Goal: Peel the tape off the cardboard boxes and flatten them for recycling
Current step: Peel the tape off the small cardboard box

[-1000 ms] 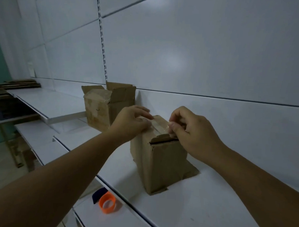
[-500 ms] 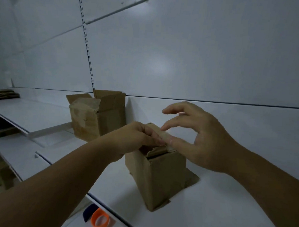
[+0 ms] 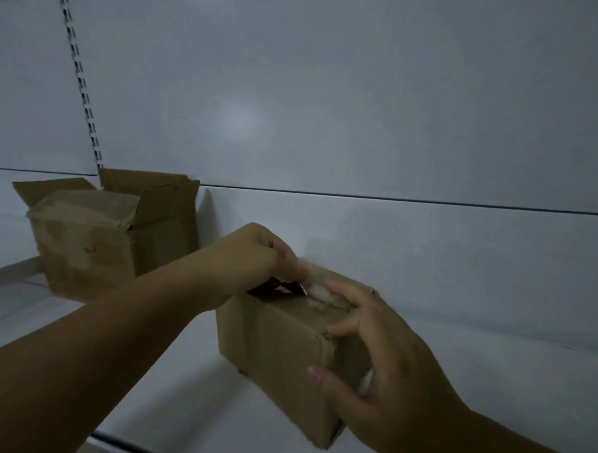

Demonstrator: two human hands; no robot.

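A small brown cardboard box (image 3: 278,348) stands on the white shelf (image 3: 187,399) in the middle of the view. My left hand (image 3: 255,258) is over its top left edge, fingers curled and pinching the clear tape (image 3: 313,288) along the top seam. My right hand (image 3: 380,373) holds the box's near right corner, fingers spread over the top and thumb on the front face. A second, larger cardboard box (image 3: 119,232) with open flaps and torn paper tape stands at the back left.
A white back panel (image 3: 364,109) rises directly behind the boxes, with a slotted upright rail (image 3: 81,80) at the left. The shelf's dark front edge (image 3: 127,445) runs along the bottom. Bare shelf surface lies to the right of the small box.
The view has moved closer and up. My right hand dropped from above the box to grip its right corner. My left hand stays at the top seam, pulling tape.
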